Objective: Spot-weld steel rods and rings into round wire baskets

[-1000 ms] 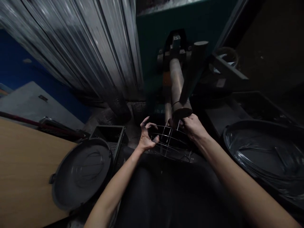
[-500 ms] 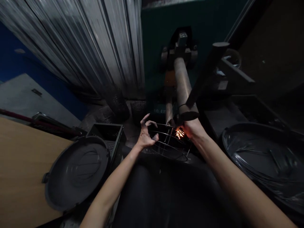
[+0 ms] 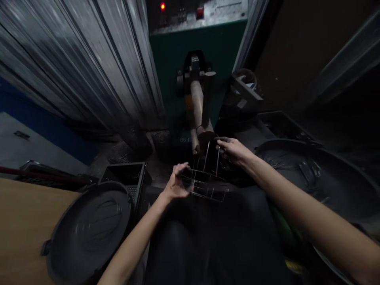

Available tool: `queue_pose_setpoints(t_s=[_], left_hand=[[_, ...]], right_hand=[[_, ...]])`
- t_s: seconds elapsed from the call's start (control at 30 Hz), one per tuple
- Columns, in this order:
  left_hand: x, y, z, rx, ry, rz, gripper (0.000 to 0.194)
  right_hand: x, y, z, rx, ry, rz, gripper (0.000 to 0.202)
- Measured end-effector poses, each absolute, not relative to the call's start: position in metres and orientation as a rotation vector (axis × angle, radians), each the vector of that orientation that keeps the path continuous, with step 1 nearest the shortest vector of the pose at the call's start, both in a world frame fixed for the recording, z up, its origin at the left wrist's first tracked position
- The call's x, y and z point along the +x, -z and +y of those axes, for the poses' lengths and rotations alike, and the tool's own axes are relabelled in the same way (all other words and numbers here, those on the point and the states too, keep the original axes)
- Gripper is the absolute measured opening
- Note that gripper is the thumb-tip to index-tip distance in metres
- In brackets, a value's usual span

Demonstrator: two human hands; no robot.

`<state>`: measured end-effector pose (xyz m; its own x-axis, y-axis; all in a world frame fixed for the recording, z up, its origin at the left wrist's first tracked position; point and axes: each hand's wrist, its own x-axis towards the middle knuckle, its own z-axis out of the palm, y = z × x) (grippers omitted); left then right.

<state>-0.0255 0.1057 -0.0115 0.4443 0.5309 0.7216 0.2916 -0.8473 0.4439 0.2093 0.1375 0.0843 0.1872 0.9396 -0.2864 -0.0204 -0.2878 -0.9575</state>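
Below the spot welder's upper arm (image 3: 198, 99) and lower arm (image 3: 194, 142), a wire frame (image 3: 208, 196) of thin curved and straight metal wires is tilted in front of my dark-clothed lap. My left hand (image 3: 175, 183) curls its fingers and thumb around the frame's left side, partly smeared by motion. Close to the welder's tip, my right hand (image 3: 233, 150) pinches the upper end of the frame's straight wires. Dark surroundings hide some of the wires and the exact grip of the right fingertips.
A round black tub (image 3: 89, 233) with thin wires lies left, beside a black plastic crate (image 3: 124, 174). Another wide black tub (image 3: 297, 158) stands right. The green machine body (image 3: 169, 51) carries a panel with a red light (image 3: 162, 6). Corrugated metal (image 3: 113, 59) rises behind.
The orange sparks at the welder tip are gone. My right hand and the frame have come away from beneath the tip, and the frame is turned. The view has shifted, showing the control panel.
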Motion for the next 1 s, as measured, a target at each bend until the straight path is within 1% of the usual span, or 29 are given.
queue_pose_setpoints(t_s=[0.07, 0.13, 0.17, 0.23, 0.3, 0.33, 0.4, 0.43, 0.47, 0.57, 0.6, 0.67, 0.73, 0.77, 0.83, 0.9, 1.0], left_hand=[[-0.014, 0.011, 0.068, 2.721, -1.204, 0.695, 0.077], [0.002, 0.006, 0.025, 2.975, -1.018, 0.671, 0.068], [0.008, 0.002, 0.004, 3.048, -0.948, 0.639, 0.064], [0.015, -0.009, -0.028, 3.05, -0.937, 0.507, 0.056], [0.009, -0.021, -0.038, 2.886, -1.064, 0.413, 0.055], [0.002, -0.027, -0.035, 2.74, -1.178, 0.489, 0.059], [-0.017, -0.037, -0.018, 2.367, -1.357, 0.831, 0.073], [-0.025, -0.042, -0.008, 2.193, -1.363, 0.99, 0.079], [-0.032, -0.047, 0.001, 2.04, -1.331, 1.091, 0.078], [-0.04, -0.056, 0.007, 1.716, -1.063, 1.069, 0.052], [-0.039, -0.056, 0.004, 1.617, -0.975, 1.043, 0.047], [-0.035, -0.055, -0.007, 1.469, -0.887, 1.036, 0.044], [-0.03, -0.052, -0.017, 1.398, -0.882, 1.054, 0.043], [-0.028, -0.05, -0.02, 1.365, -0.899, 1.064, 0.043], [-0.022, -0.046, -0.025, 1.292, -0.924, 1.07, 0.044], [-0.014, -0.043, -0.03, 1.228, -0.919, 1.068, 0.047], [0.004, -0.038, -0.041, 1.166, -0.844, 1.049, 0.052]], right_hand=[[0.222, -0.084, 0.106, -1.723, -1.088, -1.144, 0.023], [0.235, -0.084, 0.07, -1.976, -0.823, -1.407, 0.039], [0.241, -0.085, 0.053, -2.081, -0.709, -1.524, 0.043], [0.253, -0.087, 0.021, -2.183, -0.552, -1.695, 0.038], [0.262, -0.09, -0.005, -2.113, -0.452, -1.796, 0.029], [0.265, -0.09, -0.015, -2.038, -0.408, -1.824, 0.027], [0.265, -0.087, -0.024, -1.876, -0.377, -1.857, 0.025], [0.262, -0.083, -0.024, -1.803, -0.402, -1.867, 0.024], [0.258, -0.079, -0.02, -1.737, -0.443, -1.87, 0.023], [0.244, -0.063, 0.006, -1.547, -0.665, -1.845, 0.021], [0.242, -0.058, 0.017, -1.483, -0.792, -1.834, 0.023], [0.241, -0.049, 0.037, -1.368, -1.12, -1.828, 0.03], [0.247, -0.04, 0.054, -1.299, -1.41, -1.832, 0.04], [0.25, -0.036, 0.06, -1.294, -1.485, -1.84, 0.044], [0.257, -0.026, 0.069, -1.324, -1.506, -1.871, 0.049], [0.26, -0.015, 0.076, -1.33, -1.486, -1.925, 0.049], [0.255, 0.003, 0.086, -1.261, -1.471, -2.035, 0.037]])
